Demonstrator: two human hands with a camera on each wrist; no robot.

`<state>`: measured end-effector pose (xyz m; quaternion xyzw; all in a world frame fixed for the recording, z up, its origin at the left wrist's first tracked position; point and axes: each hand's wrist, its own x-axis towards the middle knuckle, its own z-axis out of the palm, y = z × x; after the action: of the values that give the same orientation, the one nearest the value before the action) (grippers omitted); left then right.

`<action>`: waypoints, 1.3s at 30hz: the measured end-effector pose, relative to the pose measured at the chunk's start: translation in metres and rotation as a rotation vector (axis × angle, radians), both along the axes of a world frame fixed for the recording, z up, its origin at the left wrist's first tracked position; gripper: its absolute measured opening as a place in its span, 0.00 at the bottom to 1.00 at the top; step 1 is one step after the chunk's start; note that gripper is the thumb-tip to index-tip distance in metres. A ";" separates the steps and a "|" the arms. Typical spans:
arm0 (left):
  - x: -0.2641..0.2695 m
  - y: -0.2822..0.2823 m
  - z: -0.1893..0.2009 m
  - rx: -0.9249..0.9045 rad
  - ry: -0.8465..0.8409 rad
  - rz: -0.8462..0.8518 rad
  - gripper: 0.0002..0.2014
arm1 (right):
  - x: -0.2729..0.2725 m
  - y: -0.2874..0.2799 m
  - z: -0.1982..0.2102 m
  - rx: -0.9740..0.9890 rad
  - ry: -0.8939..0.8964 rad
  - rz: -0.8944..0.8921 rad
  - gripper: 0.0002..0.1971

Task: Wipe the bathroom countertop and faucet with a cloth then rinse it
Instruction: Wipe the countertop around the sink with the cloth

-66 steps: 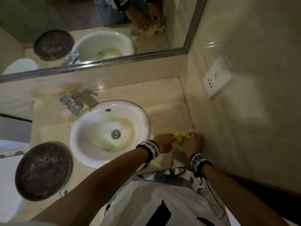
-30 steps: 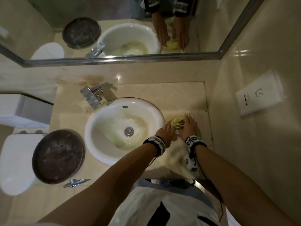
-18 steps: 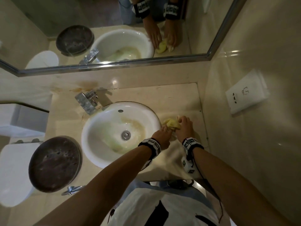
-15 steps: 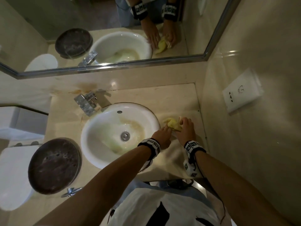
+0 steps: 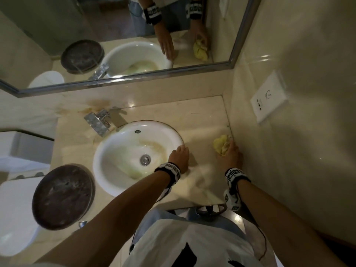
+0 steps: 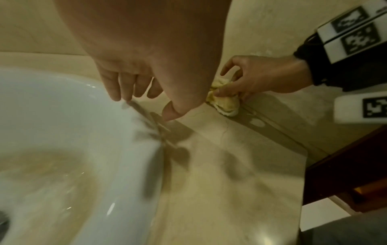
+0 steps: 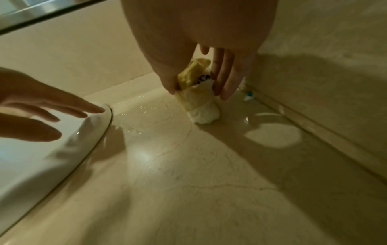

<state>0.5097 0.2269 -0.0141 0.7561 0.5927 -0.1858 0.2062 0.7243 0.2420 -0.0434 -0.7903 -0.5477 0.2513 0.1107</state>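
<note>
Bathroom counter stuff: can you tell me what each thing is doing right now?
cloth: bunched up on the countertop, by the wall.
right hand: pinches the cloth.
left hand: fingers straight, at the sink's rim.
sink: stained, no water running.
faucet: off.
countertop: some wet drops.

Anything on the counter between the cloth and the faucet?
The sink basin lies on the straight line from the yellow cloth, gripped by the right hand, to the faucet. The left hand rests at the basin's near rim. The countertop strip behind the basin looks clear.
</note>
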 end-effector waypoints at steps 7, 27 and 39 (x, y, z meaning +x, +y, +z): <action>-0.035 -0.009 -0.001 -0.070 -0.134 -0.005 0.41 | -0.008 0.009 -0.008 -0.134 -0.050 0.199 0.38; -0.050 0.006 -0.002 -0.159 -0.090 0.040 0.40 | -0.046 0.020 -0.016 -0.105 0.004 0.193 0.31; -0.049 0.029 0.005 -0.216 0.019 0.011 0.34 | -0.079 0.032 -0.005 -0.147 0.446 0.298 0.24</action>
<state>0.4604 0.2559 -0.0087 0.7244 0.5752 -0.2546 0.2821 0.6451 0.2744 -0.0484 -0.6322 -0.6002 0.4717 0.1326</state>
